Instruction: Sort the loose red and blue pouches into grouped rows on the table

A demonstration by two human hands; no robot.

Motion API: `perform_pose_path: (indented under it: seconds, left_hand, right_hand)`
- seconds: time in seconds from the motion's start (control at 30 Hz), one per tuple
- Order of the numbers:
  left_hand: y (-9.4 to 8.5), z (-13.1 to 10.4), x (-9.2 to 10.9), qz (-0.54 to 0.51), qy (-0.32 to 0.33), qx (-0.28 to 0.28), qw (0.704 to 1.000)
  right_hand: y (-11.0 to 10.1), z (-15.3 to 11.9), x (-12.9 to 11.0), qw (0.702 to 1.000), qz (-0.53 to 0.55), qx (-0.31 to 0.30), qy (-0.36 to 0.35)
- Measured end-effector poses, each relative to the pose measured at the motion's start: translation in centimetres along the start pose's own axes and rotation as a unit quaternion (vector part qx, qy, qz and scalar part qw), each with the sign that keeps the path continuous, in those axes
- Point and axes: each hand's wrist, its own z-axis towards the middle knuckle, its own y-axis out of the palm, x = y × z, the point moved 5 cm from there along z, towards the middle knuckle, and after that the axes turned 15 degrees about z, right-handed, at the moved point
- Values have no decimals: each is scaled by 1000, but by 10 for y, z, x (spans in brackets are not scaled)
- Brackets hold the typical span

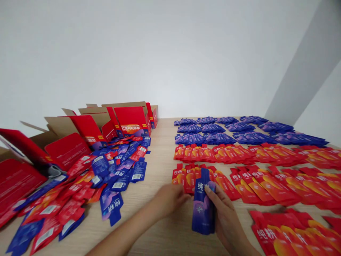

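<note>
At the left, we are seeing red boxes (130,115) standing with raised flaps beside a jumbled pile of red and blue pouches (119,174). Our left hand (170,201) is curling near the left edge of a blue pouch (201,218), its blurred fingers leaving us unable to tell whether they are gripping anything. Our right hand (226,211) is clamping that pouch upright above the table (160,158), thumb pressing its front. Rightward, red rows (266,181) are lying before blue rows (250,138).

I can read 红黑枸杞原浆 on the red box (130,119), and 纯 on the blue pouch (200,215) and the red pouches (286,236); the character after 纯 I can't make out surely.
</note>
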Motion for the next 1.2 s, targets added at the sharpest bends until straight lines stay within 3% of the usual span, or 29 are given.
perform_pose_path:
  seconds: [0.07, 0.13, 0.17, 0.23, 0.3, 0.4, 0.5, 0.6, 0.67, 1.0, 1.2]
  left_hand:
    - [-41, 14, -10, 85, -2, 70, 994]
    - [-80, 22, -22, 332, -29, 168, 928]
    - [-94, 24, -30, 414, -55, 186, 889]
    - [-110, 27, -49, 506, -106, 171, 839]
    - [-113, 29, -65, 528, -140, 122, 829]
    - [-108, 31, -72, 536, -141, 113, 825]
    - [-92, 37, -59, 507, -44, 160, 846]
    - [-58, 42, -46, 408, 109, 85, 902]
    - [-39, 40, -40, 359, 160, 32, 919]
    - [-7, 11, -7, 330, 222, 5, 917]
    - [-7, 2, 3, 347, 244, 2, 905]
  right_hand:
    - [0, 0, 0, 999, -42, 6, 11]
    - [0, 1, 2, 998, -61, 6, 30]
    - [0, 0, 4, 997, -64, 7, 38]
    - [-2, 0, 7, 996, -67, 8, 54]
    - [-3, 0, 11, 995, -75, 12, 64]
    - [-7, 2, 12, 995, -85, 24, 54]
    - [-10, 5, 11, 996, -80, 33, 34]
    - [-11, 6, 8, 996, -75, 42, 15]
    - [-12, 6, 7, 996, -73, 49, 4]
    - [-15, 8, 6, 995, -76, 63, -12]
    - [-18, 9, 6, 994, -69, 87, -6]
